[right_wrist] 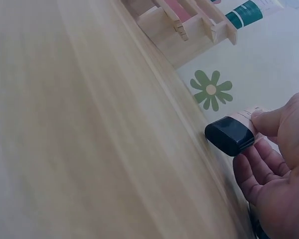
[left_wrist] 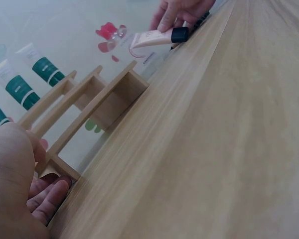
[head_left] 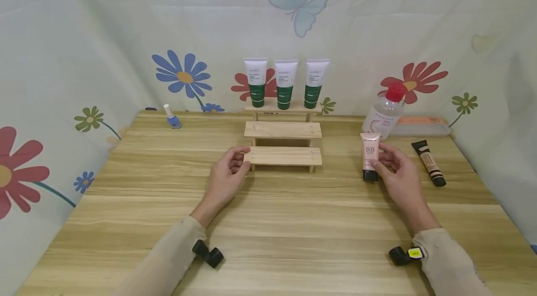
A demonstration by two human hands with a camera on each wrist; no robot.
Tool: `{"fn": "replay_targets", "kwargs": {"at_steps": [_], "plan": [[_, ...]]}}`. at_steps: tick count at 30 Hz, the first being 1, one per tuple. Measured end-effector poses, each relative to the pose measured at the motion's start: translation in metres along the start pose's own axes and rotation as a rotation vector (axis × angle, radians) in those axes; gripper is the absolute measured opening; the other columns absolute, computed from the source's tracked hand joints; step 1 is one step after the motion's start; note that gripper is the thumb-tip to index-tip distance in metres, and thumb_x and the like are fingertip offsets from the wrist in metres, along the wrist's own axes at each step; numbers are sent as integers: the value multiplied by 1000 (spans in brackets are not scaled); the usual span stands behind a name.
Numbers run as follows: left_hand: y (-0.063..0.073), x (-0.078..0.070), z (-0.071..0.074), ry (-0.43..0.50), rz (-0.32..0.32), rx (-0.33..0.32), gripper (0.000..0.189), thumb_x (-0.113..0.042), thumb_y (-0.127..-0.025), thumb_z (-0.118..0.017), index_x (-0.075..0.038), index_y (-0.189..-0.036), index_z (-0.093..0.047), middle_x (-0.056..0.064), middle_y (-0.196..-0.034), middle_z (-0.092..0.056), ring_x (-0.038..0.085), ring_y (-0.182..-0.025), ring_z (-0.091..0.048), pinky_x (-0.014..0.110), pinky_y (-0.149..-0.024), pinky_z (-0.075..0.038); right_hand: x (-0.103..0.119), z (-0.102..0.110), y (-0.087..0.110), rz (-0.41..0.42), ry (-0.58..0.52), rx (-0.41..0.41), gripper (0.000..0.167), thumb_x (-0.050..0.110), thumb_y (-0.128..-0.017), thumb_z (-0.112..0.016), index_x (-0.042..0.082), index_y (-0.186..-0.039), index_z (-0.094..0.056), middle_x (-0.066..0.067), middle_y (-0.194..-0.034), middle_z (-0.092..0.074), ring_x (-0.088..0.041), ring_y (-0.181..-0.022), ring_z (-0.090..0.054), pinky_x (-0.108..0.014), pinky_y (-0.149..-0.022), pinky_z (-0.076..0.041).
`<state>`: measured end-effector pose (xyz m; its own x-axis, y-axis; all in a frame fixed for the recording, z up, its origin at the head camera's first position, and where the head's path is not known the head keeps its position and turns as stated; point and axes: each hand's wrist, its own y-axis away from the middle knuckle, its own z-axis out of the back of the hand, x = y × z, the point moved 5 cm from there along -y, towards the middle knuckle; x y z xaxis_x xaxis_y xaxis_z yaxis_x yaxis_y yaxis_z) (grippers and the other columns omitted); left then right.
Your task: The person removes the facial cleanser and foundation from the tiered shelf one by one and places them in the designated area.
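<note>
Between the thumb and fingers of my right hand (head_left: 397, 172) is a pink BB cream tube (head_left: 370, 156), upright with its black cap (right_wrist: 230, 135) down. My left hand (head_left: 226, 175) grips the left end of the lowest step of a three-step wooden display stand (head_left: 283, 156), thumb on the front and fingers behind. Three white-and-green tubes (head_left: 285, 84) stand in a row on the top step, caps down. Both lower steps bear nothing. In the left wrist view, the BB cream tube (left_wrist: 152, 39) appears beyond the stand, in the right hand's pinch.
Behind the right hand stands a clear bottle (head_left: 382, 116) with a red cap. A black-and-beige tube (head_left: 429, 163) lies to its right, and a flat clear-and-orange package (head_left: 421, 127) lies at the back. A blue nail polish bottle (head_left: 172, 118) stands at the back left.
</note>
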<state>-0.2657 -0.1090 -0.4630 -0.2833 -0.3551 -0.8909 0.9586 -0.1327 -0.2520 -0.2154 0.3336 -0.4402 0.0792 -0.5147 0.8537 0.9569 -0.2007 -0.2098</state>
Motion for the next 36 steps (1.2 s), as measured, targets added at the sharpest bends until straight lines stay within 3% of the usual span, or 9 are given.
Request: {"fn": "replay_targets", "kwargs": {"at_steps": [10, 19, 29, 36], "plan": [[-2, -1, 1, -3, -5, -6, 34, -13, -108, -70, -15, -142, -71, 9, -118, -73, 21, -96, -73, 23, -81, -60, -2, -1, 1, -5, 50, -8, 50, 20, -110, -73, 4, -157, -61, -23, -132, -70, 1, -107, -62, -4, -90, -50], [-1, -2, 0, -7, -9, 4, 34, -14, -108, -69, -15, -142, -70, 8, -118, -72, 20, -97, -73, 24, -80, -60, -4, -2, 2, 28, 58, -20, 49, 9, -106, -77, -3, -151, -62, -26, -128, -73, 4, -100, -63, -5, -83, -52], [-1, -1, 2, 3, -7, 4, 34, -12, -108, -69, -14, -142, -71, 11, -118, -73, 23, -97, -73, 23, -80, -59, 0, -3, 2, 42, 54, -35, 45, 4, -105, -75, -3, -148, -64, -24, -128, -72, 4, -102, -63, -4, -85, -52], [-1, -2, 1, 6, -10, 2, 34, -11, -108, -70, -14, -141, -71, 10, -116, -72, 22, -96, -73, 23, -79, -60, 3, -4, 3, 67, -10, -74, 47, 0, -104, -74, -3, -150, -62, -25, -134, -69, 0, -109, -65, -6, -89, -53]]}}
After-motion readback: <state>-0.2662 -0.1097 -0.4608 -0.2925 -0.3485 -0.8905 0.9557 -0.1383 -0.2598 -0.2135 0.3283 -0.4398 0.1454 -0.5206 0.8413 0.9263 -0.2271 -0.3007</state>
